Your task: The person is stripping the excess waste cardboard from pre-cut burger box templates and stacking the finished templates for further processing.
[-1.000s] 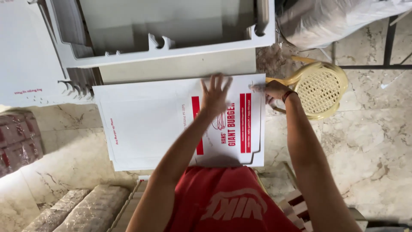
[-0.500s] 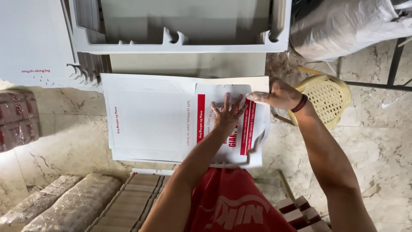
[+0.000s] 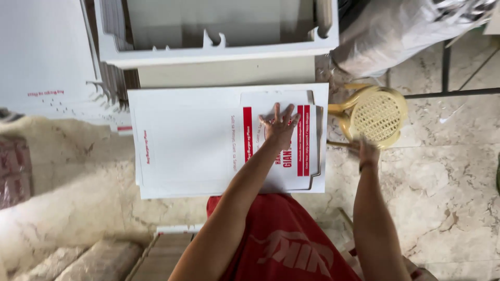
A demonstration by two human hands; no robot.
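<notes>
Down on the marble floor [image 3: 442, 198], the left hand [image 3: 279, 125] presses flat, fingers spread wide apart, on the red-and-white printed carton sheet [image 3: 297, 151] that tops a stack of flat white cardboard blanks [image 3: 182, 145]. That printed sheet lies toward the right end of the stack, just short of its right edge. Over to the right, the right hand [image 3: 368, 152] hangs off the stack, just beside a yellow woven plastic stool [image 3: 377, 114]; it looks blurred, holding nothing that shows, and I cannot tell whether the fingers are apart or together. Beyond the stack sits a white plastic tray frame [image 3: 219, 52]. More white sheets [image 3: 41, 62] lie at far left.
</notes>
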